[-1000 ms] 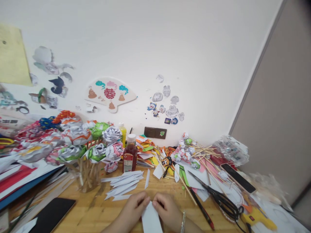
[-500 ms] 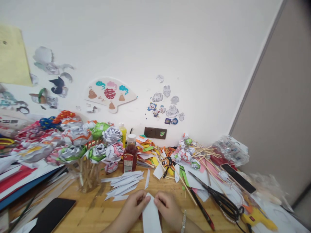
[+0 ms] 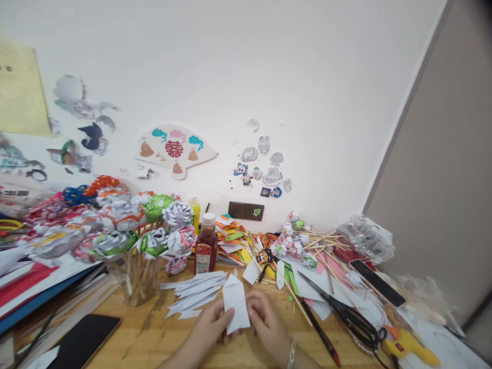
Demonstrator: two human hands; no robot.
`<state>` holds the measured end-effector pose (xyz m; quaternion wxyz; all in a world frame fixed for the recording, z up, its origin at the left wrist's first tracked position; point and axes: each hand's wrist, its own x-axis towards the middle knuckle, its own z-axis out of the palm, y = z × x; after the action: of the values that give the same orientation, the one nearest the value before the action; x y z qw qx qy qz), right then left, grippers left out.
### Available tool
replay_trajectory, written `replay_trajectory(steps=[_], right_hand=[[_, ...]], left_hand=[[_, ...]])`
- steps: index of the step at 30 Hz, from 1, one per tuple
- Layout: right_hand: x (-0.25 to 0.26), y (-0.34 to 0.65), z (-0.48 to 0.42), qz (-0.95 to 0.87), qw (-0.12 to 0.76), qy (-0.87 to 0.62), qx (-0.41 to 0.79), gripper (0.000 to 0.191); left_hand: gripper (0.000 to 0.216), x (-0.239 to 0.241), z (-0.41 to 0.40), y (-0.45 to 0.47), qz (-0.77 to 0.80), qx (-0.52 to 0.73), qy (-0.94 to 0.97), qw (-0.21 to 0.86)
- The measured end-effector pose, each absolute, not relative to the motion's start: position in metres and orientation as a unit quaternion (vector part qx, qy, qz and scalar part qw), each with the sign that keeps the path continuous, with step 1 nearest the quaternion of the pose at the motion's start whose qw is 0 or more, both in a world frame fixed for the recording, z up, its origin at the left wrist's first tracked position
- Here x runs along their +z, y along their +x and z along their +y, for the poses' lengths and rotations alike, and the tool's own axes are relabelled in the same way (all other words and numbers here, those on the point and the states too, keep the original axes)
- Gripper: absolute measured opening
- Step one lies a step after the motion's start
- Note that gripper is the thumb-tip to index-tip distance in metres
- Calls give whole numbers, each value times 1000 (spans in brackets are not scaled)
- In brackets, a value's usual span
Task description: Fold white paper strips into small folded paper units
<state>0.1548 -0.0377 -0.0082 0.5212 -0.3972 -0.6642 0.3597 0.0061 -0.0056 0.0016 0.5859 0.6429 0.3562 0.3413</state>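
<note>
A white folded paper [image 3: 235, 302] with a pointed top stands up between my hands, low in the middle of the view. My left hand [image 3: 216, 320] pinches its lower left side, thumb on the front face. On the right edge, my right hand [image 3: 263, 316] is closed with its curled fingers against the paper; a bracelet circles that wrist. Just beyond my left hand lies a pile of folded white paper strips [image 3: 198, 292] on the wooden table [image 3: 154, 333].
Paper flowers [image 3: 123, 215] stand in a clear container at left, near a red-brown bottle [image 3: 205, 246]. Black scissors [image 3: 346, 312], a pen [image 3: 319, 330], a yellow glue gun [image 3: 413, 346] and a phone [image 3: 376, 282] lie at right. A dark tablet-like slab [image 3: 86, 338] lies lower left.
The paper has moved up and away from me, and its pointed end now rises above my fingers. My hands have shifted from its top corners to its lower sides.
</note>
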Motion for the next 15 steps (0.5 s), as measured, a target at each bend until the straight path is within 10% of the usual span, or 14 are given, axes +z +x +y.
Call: replay_trajectory(steps=[15], right_hand=[[4,151,-44,-740,434,-449,248,8]], left_hand=[[32,1,-3,6,352,382,610,598]])
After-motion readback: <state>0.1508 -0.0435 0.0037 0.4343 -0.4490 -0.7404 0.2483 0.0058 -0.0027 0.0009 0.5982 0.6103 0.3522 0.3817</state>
